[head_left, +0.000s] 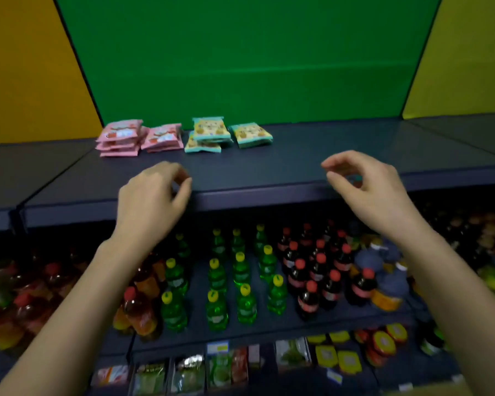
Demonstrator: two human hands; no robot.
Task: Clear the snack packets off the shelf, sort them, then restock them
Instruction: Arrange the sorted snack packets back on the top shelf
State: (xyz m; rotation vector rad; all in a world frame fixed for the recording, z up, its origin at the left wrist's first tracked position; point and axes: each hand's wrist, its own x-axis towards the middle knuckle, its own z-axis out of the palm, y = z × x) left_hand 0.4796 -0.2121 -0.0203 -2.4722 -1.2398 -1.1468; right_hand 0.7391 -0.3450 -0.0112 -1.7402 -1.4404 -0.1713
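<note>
On the dark top shelf (312, 155), against the green back panel, lie two groups of snack packets. Pink packets (120, 138) are stacked at the left, with a second pink pile (163, 137) beside them. Teal-and-yellow packets (209, 132) are stacked to their right, and one more teal packet (252, 134) lies flat next to those. My left hand (152, 198) hovers over the shelf's front edge with its fingers loosely curled, holding nothing. My right hand (363, 184) is raised at the right with relaxed, half-curled fingers, also holding nothing. Both hands are well short of the packets.
One shelf down stand green bottles (240, 281), dark cola bottles with red caps (317, 270) and orange drink bottles (137, 307). The lowest shelf holds small packets and yellow tins (346, 358). Yellow panels flank the green one.
</note>
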